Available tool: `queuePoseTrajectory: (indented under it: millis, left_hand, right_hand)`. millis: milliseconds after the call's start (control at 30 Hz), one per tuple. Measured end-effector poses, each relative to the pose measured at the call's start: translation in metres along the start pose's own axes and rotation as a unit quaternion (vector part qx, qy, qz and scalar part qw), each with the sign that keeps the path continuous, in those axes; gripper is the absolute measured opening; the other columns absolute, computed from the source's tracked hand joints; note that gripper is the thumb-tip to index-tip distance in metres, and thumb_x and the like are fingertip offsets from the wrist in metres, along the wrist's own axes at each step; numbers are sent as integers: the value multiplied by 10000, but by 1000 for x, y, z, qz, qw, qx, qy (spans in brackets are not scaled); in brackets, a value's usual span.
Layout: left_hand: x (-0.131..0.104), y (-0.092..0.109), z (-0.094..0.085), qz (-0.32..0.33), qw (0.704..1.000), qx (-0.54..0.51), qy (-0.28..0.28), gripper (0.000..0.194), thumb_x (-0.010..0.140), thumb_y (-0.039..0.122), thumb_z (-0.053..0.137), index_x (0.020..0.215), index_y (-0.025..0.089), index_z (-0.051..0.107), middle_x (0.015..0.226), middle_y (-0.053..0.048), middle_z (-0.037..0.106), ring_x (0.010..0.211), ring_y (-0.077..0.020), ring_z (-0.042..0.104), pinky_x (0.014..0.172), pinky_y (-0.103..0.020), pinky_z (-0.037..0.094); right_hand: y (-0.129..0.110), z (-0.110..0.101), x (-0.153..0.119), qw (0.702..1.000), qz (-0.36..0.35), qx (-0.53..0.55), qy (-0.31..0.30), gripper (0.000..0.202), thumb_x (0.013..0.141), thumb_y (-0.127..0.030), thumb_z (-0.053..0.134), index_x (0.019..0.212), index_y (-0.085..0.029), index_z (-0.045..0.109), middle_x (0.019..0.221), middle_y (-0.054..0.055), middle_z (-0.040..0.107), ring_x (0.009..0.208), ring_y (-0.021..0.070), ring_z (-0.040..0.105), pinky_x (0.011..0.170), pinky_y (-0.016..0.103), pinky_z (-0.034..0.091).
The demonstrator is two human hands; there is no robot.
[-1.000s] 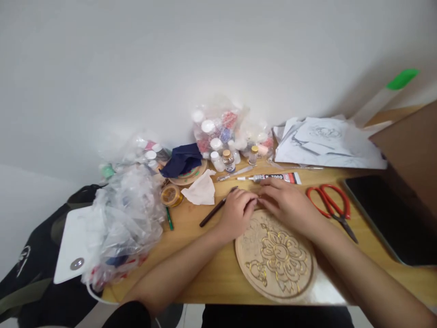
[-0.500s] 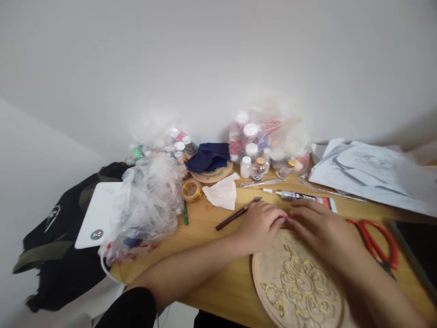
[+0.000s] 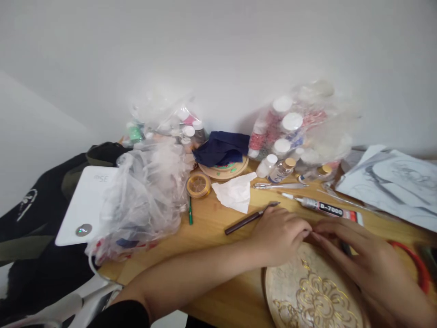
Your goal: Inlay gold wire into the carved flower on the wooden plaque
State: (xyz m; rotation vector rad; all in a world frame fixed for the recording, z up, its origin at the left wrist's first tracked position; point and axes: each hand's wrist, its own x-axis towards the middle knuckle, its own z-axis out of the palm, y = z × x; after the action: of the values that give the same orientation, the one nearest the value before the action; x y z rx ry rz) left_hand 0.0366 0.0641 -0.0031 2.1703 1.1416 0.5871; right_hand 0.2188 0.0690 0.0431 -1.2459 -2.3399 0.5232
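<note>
Left hand (image 3: 280,234) and right hand (image 3: 362,259) fingertip to fingertip over the top rim of a round wooden disc (image 3: 314,296) with gold flower outlines, at the table's (image 3: 218,218) near edge. Brown pen (image 3: 251,217) touching the left hand. Glue tube (image 3: 324,209) just beyond the fingers. Tissue (image 3: 235,191), tape roll (image 3: 198,184), plastic bags (image 3: 143,196) toward the left edge.

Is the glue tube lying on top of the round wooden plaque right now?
No. The glue tube lies on the table beyond the round wooden plaque, clear of it.

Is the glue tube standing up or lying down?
Lying down. The glue tube lies flat on the table, nozzle pointing left, beyond both hands.
</note>
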Motion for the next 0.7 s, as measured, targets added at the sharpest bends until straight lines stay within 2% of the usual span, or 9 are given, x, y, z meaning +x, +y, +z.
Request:
queuePoseTrajectory:
  millis: [167, 400, 700]
  left_hand:
    - [-1, -2, 1, 10, 1000, -10, 14, 165, 979, 240, 502, 936, 195, 656, 945, -18, 721, 925, -199, 618, 850, -375, 434]
    - [-2, -4, 5, 25, 999, -5, 31, 170, 983, 241, 497, 896, 203, 637, 910, -8, 713, 910, -186, 617, 868, -361, 421]
    - [-3, -3, 6, 19, 999, -5, 33, 161, 961, 186, 488, 848, 196, 602, 838, -3, 683, 851, -188, 602, 804, -364, 402]
  right_hand:
    - [4, 0, -4, 1000, -12, -2, -9, 97, 898, -348, 583, 848, -318, 660, 828, 55, 726, 736, 244, 712, 612, 356, 597]
    - [6, 2, -7, 998, -56, -21, 11, 130, 922, -317, 551, 873, -263, 659, 838, 28, 711, 750, 197, 698, 627, 306, 573]
    - [6, 2, -8, 998, -49, -31, -7, 147, 930, -274, 552, 860, -223, 671, 850, 48, 709, 770, 180, 677, 667, 304, 566]
